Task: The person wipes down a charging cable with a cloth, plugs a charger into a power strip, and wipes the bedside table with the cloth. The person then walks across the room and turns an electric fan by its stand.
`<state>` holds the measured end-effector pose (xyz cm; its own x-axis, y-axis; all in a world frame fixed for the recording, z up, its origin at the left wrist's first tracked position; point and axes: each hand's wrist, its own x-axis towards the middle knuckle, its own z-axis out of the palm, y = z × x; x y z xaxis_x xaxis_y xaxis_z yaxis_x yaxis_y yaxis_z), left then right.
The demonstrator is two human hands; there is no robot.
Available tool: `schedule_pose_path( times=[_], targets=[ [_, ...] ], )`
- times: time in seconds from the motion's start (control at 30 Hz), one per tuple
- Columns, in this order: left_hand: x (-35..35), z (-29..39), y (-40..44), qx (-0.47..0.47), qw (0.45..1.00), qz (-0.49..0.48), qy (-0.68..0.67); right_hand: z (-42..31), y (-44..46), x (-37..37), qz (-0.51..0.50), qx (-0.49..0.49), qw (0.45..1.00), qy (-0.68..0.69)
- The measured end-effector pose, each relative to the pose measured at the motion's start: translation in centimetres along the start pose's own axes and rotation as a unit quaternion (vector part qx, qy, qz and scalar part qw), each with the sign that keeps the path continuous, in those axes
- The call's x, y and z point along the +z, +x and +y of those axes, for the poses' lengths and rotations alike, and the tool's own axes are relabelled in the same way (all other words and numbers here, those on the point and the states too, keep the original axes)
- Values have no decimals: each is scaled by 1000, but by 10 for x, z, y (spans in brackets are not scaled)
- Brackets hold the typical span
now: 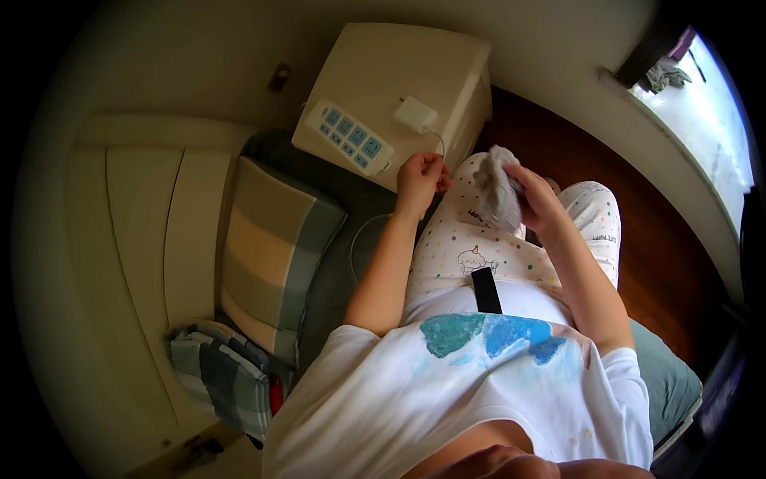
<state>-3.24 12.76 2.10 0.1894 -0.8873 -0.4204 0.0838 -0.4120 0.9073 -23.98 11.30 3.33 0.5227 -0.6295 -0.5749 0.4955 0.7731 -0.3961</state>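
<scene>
My left hand (422, 183) is closed, thumb and fingers pinched round a thin white charging cable (441, 141). The cable runs down from a white charger plug (415, 115) lying on the cream bedside cabinet (399, 60), its prongs pointing away from me. More of the cable loops beside my left forearm. A crumpled grey cloth (499, 191) is gripped in my right hand (538, 199), above my knees. Beside the charger lies a white power strip (349, 137) with several blue-faced sockets. A black phone-like object (486, 290) rests on my lap.
On my left, a striped pillow (271, 255) leans against the padded headboard (144, 263), with a folded checked cloth (223, 375) below it. A wall socket (279, 77) is behind the cabinet. At right are dark wooden floor (550, 136) and a bright windowsill (686, 112).
</scene>
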Motion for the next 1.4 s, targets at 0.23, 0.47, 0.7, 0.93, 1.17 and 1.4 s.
schedule_pose_path(
  times=[0.23, 0.47, 0.7, 0.93, 1.17, 1.4],
  targets=[
    [-11, -18, -22, 24, 999, -9, -20, 17, 60, 41, -15, 5, 988, -156],
    [-18, -9, 10, -17, 968, 8, -248, 24, 68, 29, 0, 21, 995, -99],
    [23, -8, 12, -17, 932, -21, -362, 25, 30, 38, 28, 10, 976, -216],
    [35, -8, -7, 1, 874, -164, -458, 20, 10, 25, -4, -12, 962, -274],
    [29, 11, -21, -67, 871, -117, -472, 19, -13, 28, -40, -3, 969, -242],
    [37, 32, -38, 105, 909, -132, -381, 17, -14, 27, -54, -34, 986, -156]
  ],
)
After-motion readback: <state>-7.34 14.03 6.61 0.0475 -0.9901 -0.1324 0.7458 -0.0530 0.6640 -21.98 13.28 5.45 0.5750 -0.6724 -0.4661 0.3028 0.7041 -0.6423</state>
